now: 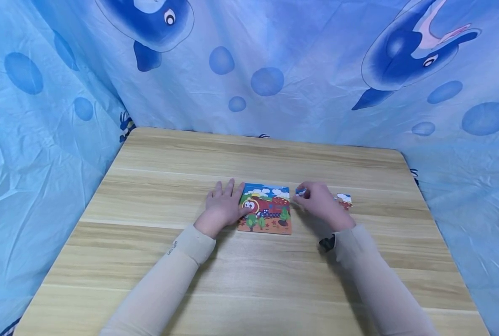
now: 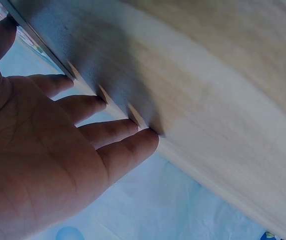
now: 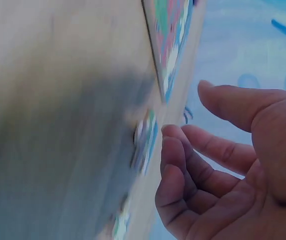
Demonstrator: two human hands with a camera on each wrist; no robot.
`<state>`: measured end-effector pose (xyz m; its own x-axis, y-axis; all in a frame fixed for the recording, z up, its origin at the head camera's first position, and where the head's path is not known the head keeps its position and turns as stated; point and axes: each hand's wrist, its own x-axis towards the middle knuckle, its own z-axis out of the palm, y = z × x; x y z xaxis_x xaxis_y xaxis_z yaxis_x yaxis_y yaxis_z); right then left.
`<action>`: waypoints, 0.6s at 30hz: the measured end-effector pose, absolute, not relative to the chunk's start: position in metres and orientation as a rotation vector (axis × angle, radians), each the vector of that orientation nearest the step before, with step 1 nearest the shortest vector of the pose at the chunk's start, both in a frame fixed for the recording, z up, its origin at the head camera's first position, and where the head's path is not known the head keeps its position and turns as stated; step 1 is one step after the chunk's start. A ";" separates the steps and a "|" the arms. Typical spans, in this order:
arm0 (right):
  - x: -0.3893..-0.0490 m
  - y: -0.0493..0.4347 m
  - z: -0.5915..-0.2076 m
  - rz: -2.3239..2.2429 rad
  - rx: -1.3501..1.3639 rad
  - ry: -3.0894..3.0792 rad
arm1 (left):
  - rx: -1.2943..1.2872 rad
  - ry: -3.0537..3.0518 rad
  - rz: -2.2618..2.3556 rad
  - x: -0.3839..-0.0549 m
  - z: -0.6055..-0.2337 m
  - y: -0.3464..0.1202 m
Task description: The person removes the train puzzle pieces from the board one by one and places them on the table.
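Observation:
A square picture puzzle (image 1: 267,210) with a red train lies flat on the table. My left hand (image 1: 224,208) is spread at its left side, thumb on the puzzle's edge; in the left wrist view its straight fingers (image 2: 128,152) reach the table. To the right of the puzzle, my right hand (image 1: 319,201) is over a small blue puzzle piece (image 1: 300,192), partly hidden by the fingers. In the right wrist view that piece (image 3: 145,140) lies on the table, while thumb and loosely curled fingers (image 3: 175,192) stand apart with nothing between them.
Another loose piece (image 1: 344,200), with white cloud and red parts, lies right of my right hand. The wooden table (image 1: 249,280) has a blue curtain (image 1: 249,70) with whales and bubbles behind it and at both sides.

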<state>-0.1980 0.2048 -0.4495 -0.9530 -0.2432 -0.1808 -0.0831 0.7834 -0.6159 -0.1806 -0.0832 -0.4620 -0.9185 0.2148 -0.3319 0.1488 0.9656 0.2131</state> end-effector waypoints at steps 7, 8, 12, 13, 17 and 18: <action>-0.186 0.182 -0.452 -0.866 -0.348 2.653 | 0.266 2.754 0.262 -0.179 -0.461 -0.084; -0.185 0.180 -0.453 -0.847 -0.346 2.651 | 0.265 2.754 0.262 -0.179 -0.461 -0.084; -0.182 0.177 -0.454 -0.785 -0.339 2.664 | 0.269 2.757 0.275 -0.178 -0.461 -0.084; -0.181 0.177 -0.454 -0.779 -0.336 2.668 | 0.270 2.759 0.279 -0.178 -0.461 -0.084; -0.180 0.176 -0.453 -0.776 -0.339 2.672 | 0.278 2.784 0.244 -0.177 -0.464 -0.081; -0.180 0.176 -0.453 -0.777 -0.340 2.672 | 0.283 2.789 0.225 -0.176 -0.464 -0.080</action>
